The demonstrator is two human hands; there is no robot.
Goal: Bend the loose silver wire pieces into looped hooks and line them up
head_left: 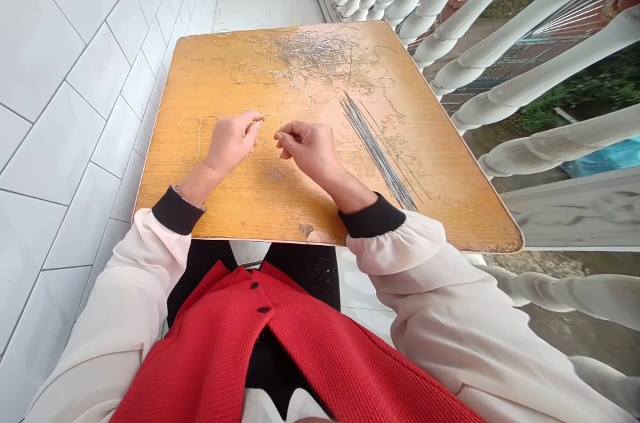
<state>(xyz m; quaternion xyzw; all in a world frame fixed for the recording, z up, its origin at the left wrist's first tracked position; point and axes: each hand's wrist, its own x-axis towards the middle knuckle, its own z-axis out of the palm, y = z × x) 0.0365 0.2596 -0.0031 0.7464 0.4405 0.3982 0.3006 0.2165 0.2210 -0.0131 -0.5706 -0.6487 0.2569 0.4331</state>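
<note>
The left hand (pixel 231 143) and the right hand (pixel 305 148) hover close together above the middle of the wooden desk (pixel 210 210); a thin wire loop (pixel 270 128) sits in the small space between them, and the left hand is the one reaching furthest into it. The left grip is together, its fingers curled in onto the edge of the loop; the right grip is together as well, thumb and forefinger pinched on the wire, though the wire is so fine that the exact hold is hard to make out. Just left of the left hand lie two wire rings (pixel 194 124) with a short tail trailing toward the person; a wire tangle (pixel 313 53) spreads near the far edge of the desk, straight ahead of both hands. A bundle of straight wires (pixel 376 146) lies to the right of the right hand, its long axis running from far left to near right, with its near end close to the right cuff (pixel 373 216); a few more wire loops (pixel 410 162) rest just beside it. A bracelet (pixel 189 197) circles the left wrist; a white tile wall (pixel 75 110) runs along the left of the desk, and white balusters (pixel 525 56) stand along the right.
</note>
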